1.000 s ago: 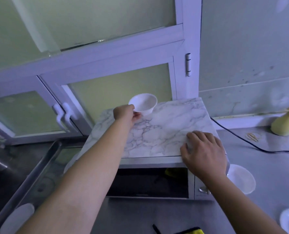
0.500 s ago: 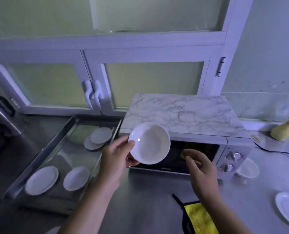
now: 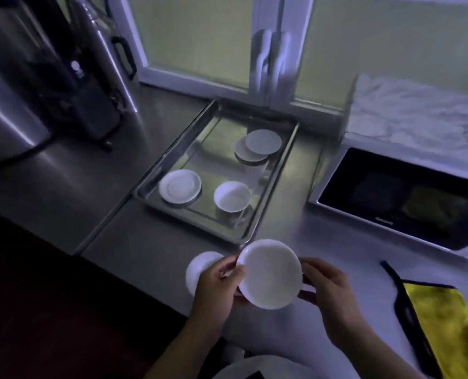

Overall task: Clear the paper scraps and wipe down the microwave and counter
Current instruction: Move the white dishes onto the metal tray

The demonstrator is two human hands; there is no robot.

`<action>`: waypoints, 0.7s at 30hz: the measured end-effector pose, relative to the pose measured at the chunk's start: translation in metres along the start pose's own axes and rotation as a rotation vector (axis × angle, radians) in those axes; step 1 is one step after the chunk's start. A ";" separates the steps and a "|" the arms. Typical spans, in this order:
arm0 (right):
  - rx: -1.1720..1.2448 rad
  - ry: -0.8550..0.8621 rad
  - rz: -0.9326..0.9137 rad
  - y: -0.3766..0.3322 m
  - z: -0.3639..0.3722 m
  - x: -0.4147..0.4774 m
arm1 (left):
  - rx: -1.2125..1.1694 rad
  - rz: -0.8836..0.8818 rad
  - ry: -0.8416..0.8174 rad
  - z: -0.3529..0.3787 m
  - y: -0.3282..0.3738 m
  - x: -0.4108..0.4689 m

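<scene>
- The left hand (image 3: 216, 285) gripped the white bowl (image 3: 269, 273) at its left rim, thumb over the edge and fingers curled beneath.
- The right hand (image 3: 328, 291) gripped the opposite rim, fingers bent round the side. Neither hand was open and neither held anything else.
- Both forearms reached in from the bottom of the view, wrists about level, holding the bowl just above the counter (image 3: 145, 242) with its mouth tilted toward the camera.
- The bowl looked glazed, so probably light, rigid, smooth and breakable. A two-sided rim grip suited it, and it would want setting down gently rather than dropping.
- A second white dish (image 3: 200, 269) sat on the counter, partly behind the left hand.
- Beyond the hands, a steel tray (image 3: 216, 149) held more white dishes, with bare floor left between them.
- The microwave (image 3: 391, 195) stood to the right, door shut, with nothing on the part of its marble-patterned top in view.
- A yellow cloth (image 3: 446, 321) lay flat on the counter just right of the right hand, untouched. It looked soft and limp, best bunched in the palm.
- No paper scraps could be seen in this view, and wiping seemingly had yet to begin.
</scene>
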State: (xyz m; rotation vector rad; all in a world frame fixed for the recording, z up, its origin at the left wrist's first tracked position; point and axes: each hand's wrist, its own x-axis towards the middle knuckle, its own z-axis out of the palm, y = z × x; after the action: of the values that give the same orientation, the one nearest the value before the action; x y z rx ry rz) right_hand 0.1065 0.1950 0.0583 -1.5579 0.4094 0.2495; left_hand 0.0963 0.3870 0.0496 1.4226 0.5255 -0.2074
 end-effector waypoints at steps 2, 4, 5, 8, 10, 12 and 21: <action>-0.030 -0.049 0.061 0.009 0.023 0.006 | 0.029 -0.037 0.036 -0.025 -0.012 0.010; -0.080 -0.083 0.111 0.017 0.046 0.015 | 0.027 -0.073 0.063 -0.047 -0.022 0.019; -0.120 -0.094 0.130 0.022 0.057 0.021 | 0.027 -0.079 0.070 -0.057 -0.026 0.023; -0.258 -0.118 0.166 0.035 0.087 0.037 | 0.042 -0.078 0.104 -0.081 -0.039 0.035; -0.303 -0.123 0.202 0.041 0.103 0.046 | 0.035 -0.088 0.127 -0.092 -0.046 0.042; -0.329 -0.126 0.209 0.047 0.115 0.052 | 0.043 -0.090 0.134 -0.100 -0.051 0.048; -0.478 -0.138 0.229 0.064 0.134 0.057 | 0.540 -0.015 0.127 -0.123 -0.065 0.070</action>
State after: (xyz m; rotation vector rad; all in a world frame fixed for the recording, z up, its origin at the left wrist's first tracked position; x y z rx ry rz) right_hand 0.1454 0.3232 -0.0280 -1.9460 0.4393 0.6670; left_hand 0.1010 0.5086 -0.0474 1.9674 0.6118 -0.2859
